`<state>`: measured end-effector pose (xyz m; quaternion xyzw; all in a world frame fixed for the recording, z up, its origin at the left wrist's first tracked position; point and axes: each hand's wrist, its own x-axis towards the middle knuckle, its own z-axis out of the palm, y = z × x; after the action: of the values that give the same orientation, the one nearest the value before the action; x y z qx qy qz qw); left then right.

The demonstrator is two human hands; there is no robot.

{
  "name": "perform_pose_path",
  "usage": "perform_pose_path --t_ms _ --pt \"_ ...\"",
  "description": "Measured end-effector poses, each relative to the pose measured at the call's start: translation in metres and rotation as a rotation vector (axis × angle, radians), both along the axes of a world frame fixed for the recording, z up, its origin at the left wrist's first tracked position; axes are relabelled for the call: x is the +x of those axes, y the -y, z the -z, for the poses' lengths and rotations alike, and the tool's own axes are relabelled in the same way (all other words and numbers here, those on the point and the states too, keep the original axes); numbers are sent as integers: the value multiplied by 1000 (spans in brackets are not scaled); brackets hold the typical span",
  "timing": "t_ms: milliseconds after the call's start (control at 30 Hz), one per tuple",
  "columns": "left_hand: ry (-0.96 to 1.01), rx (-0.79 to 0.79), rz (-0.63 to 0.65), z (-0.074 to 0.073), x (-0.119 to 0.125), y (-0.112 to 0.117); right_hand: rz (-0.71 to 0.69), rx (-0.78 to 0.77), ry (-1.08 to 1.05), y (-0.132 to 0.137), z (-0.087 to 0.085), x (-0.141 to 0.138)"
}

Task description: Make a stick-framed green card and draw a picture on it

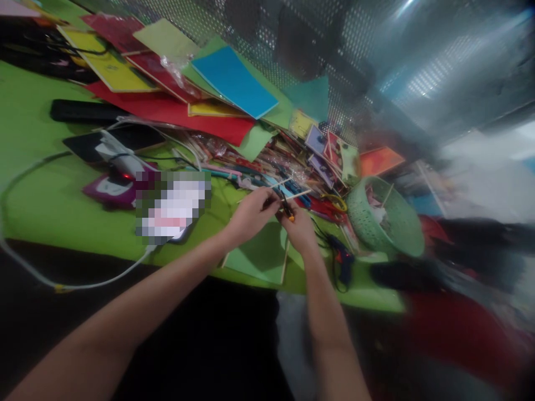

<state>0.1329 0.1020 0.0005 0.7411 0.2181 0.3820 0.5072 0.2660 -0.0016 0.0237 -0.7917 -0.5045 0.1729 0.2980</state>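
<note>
My left hand [252,214] and my right hand [300,227] meet over a green table [50,206], fingers pinched together. Between them is a thin wooden stick [297,195] and a small dark tool with a yellow tip [288,211]. Which hand holds which I cannot tell for sure; the left fingers pinch near the stick, the right fingers close around the dark tool. A light green sheet [261,256] lies on the table right under both hands.
Coloured paper sheets, among them a blue one [234,81] and a red one [167,111], pile up at the back. A green perforated basket [387,217] stands to the right. A glue gun [343,262], white cable [25,262] and a blurred patch [173,206] lie nearby.
</note>
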Motion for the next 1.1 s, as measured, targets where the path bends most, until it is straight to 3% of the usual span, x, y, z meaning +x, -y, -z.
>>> perform_pose_path --t_ms 600,900,1100 --pt "6 -30 -8 6 -2 2 97 50 110 -1 2 2" --pt "-6 -19 8 6 -2 2 -69 116 -306 -1 15 17" --pt "-46 -10 9 2 -3 3 -68 109 -348 0 20 21"
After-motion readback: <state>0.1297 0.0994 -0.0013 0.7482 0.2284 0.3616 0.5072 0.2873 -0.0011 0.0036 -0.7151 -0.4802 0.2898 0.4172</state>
